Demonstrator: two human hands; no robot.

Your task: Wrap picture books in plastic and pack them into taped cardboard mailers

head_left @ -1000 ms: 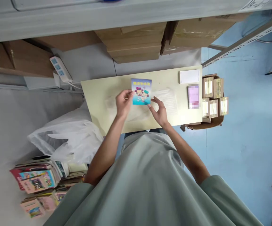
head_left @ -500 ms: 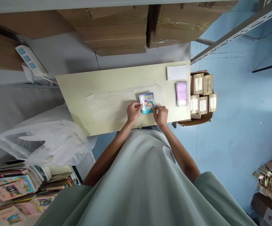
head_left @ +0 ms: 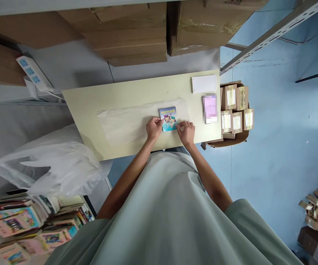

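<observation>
From my remote seat I look straight down on a pale cream tabletop [head_left: 111, 99] in a room with a blue floor [head_left: 269, 158]. A small blue book [head_left: 168, 118], with yellow characters across the top and cartoon figures in hats on its cover, sits face up right of the tabletop's centre, near the front edge. I can't tell whether it lies flat or is held just above the surface. My left hand [head_left: 154, 128] grasps its left edge between thumb and fingers. My right hand [head_left: 186, 132] is at its lower right corner, fingers bunched together; whether they pinch the cover or only touch it, I can't tell.

Around and beneath the book spreads a whitish, see-through sheet [head_left: 125, 123]. To the right I have a flat white box [head_left: 203, 84] and, just below it in my view, a blurred-out purple item [head_left: 210, 106]. Past the tabletop's right end, an open carton [head_left: 243, 140] holds small taped boxes [head_left: 230, 97]. On the other side, a clear plastic bag [head_left: 56, 162] bulges beside the tabletop, above piles of books [head_left: 15, 221]. A white power strip [head_left: 33, 73] sits beyond the far left corner, and large cardboard boxes [head_left: 131, 33] line the far side.
</observation>
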